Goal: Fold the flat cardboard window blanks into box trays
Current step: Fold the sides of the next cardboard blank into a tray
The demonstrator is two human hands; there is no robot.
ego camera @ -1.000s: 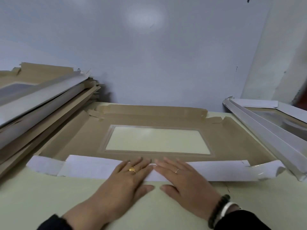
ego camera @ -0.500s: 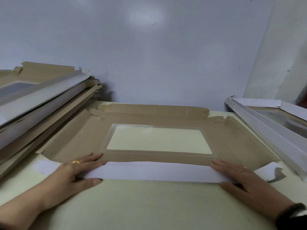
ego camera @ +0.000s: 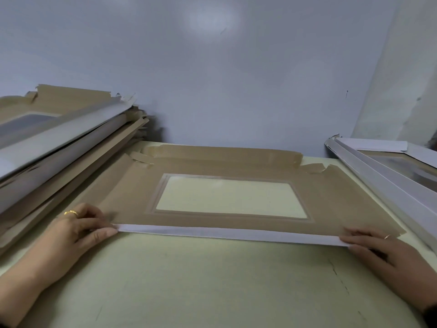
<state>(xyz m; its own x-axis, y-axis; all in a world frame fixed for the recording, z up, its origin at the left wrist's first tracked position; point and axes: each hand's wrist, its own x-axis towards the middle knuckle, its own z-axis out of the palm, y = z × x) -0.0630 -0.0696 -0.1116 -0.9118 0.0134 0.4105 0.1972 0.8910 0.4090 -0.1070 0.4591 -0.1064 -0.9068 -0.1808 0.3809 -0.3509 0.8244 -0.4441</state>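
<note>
A brown cardboard window blank (ego camera: 335, 204) lies flat on the pale green table, its clear window (ego camera: 231, 197) in the middle. Its near flap (ego camera: 224, 234) shows its white side and stands raised along the front edge. My left hand (ego camera: 78, 229) pinches the flap's left end between thumb and curled fingers. At the right end my right hand (ego camera: 380, 250) grips the flap, fingers over the corner. The far flap (ego camera: 224, 153) lies partly folded at the back.
A tall slanted stack of flat blanks (ego camera: 59, 147) fills the left side. Folded white-sided trays (ego camera: 387, 176) lean at the right. A grey wall stands right behind the table (ego camera: 212, 285).
My hands slid apart from the middle of the near flap to its two ends. The flap, pressed flat before, now stands raised on edge, and its end tabs are no longer visible.
</note>
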